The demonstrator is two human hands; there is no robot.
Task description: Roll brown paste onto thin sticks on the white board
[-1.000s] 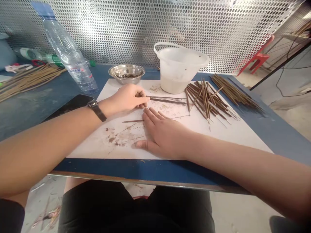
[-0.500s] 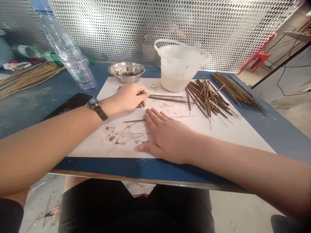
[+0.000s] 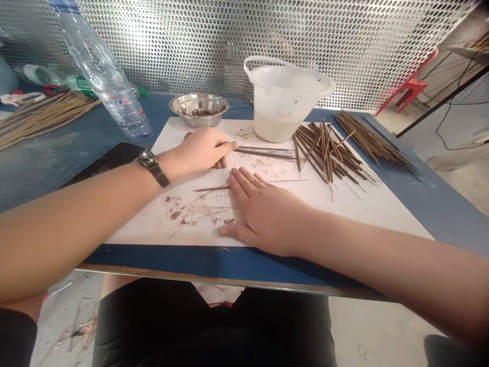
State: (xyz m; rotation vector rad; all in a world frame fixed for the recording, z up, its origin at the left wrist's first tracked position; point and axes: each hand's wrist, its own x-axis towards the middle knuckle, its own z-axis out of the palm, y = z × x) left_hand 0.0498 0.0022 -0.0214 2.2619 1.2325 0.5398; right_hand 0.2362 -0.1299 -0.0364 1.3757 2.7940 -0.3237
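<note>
While the left hand (image 3: pixel 200 150) is curled shut on the thin sticks (image 3: pixel 267 152) and the right hand (image 3: pixel 267 214) is laid flat, open, over a single stick (image 3: pixel 210 189) on the white sheet (image 3: pixel 374 204), snapping is risked if it's pressed too hard; thin sticks could be scattered w/ a nudge.

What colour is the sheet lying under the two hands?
The sheet is white, smudged with brown marks beside the right hand; the head view shows it.

Right hand (image 3: pixel 267 214) slid slightly right — left hand (image 3: pixel 202 150) now stretches its forefinger along thin sticks (image 3: pixel 267 152).
</note>
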